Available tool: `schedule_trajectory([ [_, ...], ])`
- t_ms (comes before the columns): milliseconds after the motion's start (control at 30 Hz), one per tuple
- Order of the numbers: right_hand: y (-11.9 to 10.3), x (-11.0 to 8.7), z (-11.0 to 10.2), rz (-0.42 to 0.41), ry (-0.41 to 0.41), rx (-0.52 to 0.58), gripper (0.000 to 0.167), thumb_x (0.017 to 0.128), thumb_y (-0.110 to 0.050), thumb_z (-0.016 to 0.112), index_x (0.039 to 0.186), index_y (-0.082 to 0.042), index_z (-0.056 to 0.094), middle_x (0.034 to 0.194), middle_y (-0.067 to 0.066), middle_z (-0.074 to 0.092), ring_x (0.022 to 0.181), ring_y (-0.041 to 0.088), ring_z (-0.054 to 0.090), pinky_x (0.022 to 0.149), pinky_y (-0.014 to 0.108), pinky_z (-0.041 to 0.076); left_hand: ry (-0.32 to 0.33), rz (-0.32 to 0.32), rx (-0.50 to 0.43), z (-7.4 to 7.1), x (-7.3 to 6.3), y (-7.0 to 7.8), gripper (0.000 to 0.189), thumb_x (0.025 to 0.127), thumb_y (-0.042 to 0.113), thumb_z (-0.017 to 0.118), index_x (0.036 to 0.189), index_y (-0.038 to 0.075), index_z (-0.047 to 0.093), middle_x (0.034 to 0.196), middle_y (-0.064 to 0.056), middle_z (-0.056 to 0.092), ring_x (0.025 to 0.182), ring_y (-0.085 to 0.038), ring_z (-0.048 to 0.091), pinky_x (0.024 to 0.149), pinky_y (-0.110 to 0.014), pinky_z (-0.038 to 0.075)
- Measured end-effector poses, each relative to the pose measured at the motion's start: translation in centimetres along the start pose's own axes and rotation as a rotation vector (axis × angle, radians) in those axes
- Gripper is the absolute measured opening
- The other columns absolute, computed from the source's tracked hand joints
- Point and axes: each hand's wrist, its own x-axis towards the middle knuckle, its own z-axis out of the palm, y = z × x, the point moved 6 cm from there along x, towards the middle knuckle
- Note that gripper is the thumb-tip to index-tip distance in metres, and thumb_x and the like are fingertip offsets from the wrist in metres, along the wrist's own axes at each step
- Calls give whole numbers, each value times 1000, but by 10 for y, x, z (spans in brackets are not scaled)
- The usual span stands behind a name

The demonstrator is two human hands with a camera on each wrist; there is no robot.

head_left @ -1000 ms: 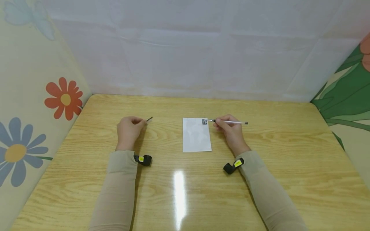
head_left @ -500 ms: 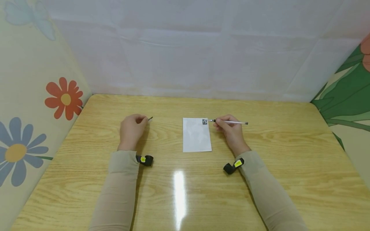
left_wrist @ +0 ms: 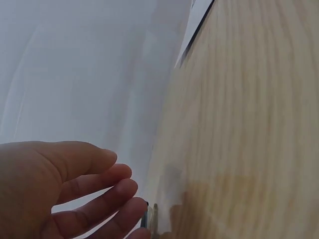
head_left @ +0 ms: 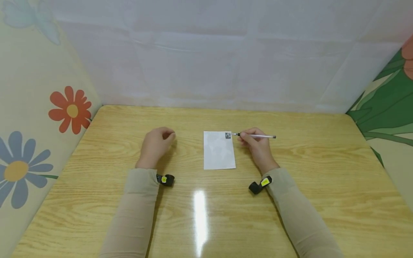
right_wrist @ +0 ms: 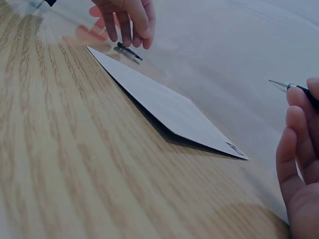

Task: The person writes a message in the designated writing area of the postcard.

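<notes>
My right hand [head_left: 259, 149] pinches a clear-barrelled ballpoint pen [head_left: 262, 136], its bare metal tip pointing left at the upper right corner of a white card [head_left: 219, 152]. A small dark stamp-like picture [head_left: 228, 135] marks that corner. Left of the card, my left hand [head_left: 157, 146] hovers low over the table with thumb and fingers loosely bent and nothing between them. Just under its fingertips a small black pen cap [right_wrist: 129, 51] lies on the table in the right wrist view; the hand hides it in the head view.
The wood-grain table [head_left: 200, 122] ends at a white sheet backdrop [head_left: 206, 64]. Flower-painted panels [head_left: 71, 110] flank both sides. A light glare [head_left: 200, 218] falls near the front. Black wrist cameras [head_left: 167, 180] are strapped to both sleeves.
My left hand has moved right, over the small black cap, which showed beyond its fingertips before and is now covered in the head view. My right hand and the pen have stayed put.
</notes>
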Motion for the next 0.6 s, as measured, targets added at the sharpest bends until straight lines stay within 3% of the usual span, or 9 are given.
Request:
schedule_trajectory([
  [167, -1, 0, -1, -11, -2, 2, 12, 95, 2, 67, 88, -8, 69, 83, 9, 72, 76, 14, 69, 70, 23, 59, -59, 66, 0, 8, 2, 8, 37, 105, 18, 55, 134, -4, 61, 130, -24, 62, 118, -39, 59, 101, -53, 48],
  [467, -1, 0, 0, -7, 1, 3, 11, 95, 3, 67, 88, -6, 68, 84, 12, 71, 76, 15, 69, 69, 23, 58, -208, 263, 80, 24, 2, 17, 48, 106, 23, 56, 146, -2, 49, 150, -26, 45, 142, -43, 38, 117, -58, 29],
  [600, 0, 0, 0, -8, 3, 7, 12, 95, 4, 66, 87, -6, 67, 83, 12, 71, 75, 15, 69, 69, 23, 58, -248, 289, 68, 28, 0, 20, 50, 106, 24, 57, 149, 0, 46, 154, -23, 42, 144, -42, 34, 119, -57, 27],
])
